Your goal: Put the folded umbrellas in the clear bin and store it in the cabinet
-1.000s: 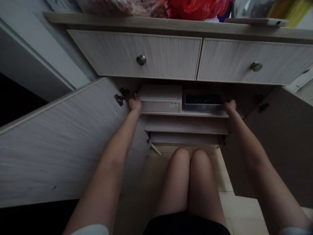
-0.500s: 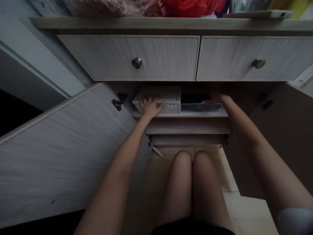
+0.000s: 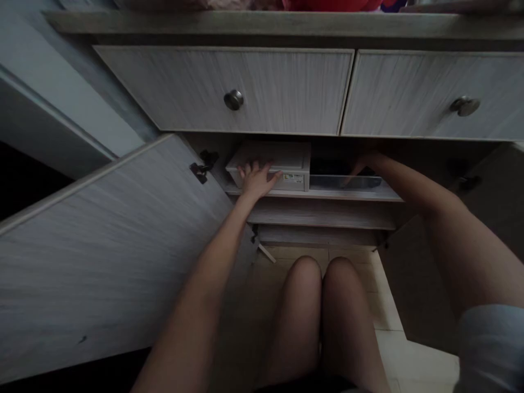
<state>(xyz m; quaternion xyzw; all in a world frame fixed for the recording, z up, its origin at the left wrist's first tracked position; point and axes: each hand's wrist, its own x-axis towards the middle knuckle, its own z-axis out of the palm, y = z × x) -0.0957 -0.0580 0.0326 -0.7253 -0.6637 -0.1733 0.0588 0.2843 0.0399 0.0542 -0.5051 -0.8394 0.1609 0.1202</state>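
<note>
My left hand (image 3: 257, 181) lies with its fingers spread over the top front edge of a white plastic storage box (image 3: 268, 155), which has a small label on its front. Beside it on the same shelf stands a low bin with a clear front panel (image 3: 327, 182). Into this bin reaches my right hand (image 3: 364, 162), its fingers pointing down and apart behind the panel. Dark contents (image 3: 327, 166) sit inside the bin, too dim to name. The shadow partly hides my right hand, and nothing shows in its grip.
Two cabinet doors, the left door (image 3: 123, 245) and the right door (image 3: 426, 289), stand open on either side. Above are two closed drawers with round knobs (image 3: 233, 100). A red bag (image 3: 335, 4) lies on the cabinet top. Lower shelves (image 3: 323, 212) lie under the box.
My right hand has dipped from the bin's front rim down into the bin. My left hand stays on the white box. The view has tilted down slightly and come closer.
</note>
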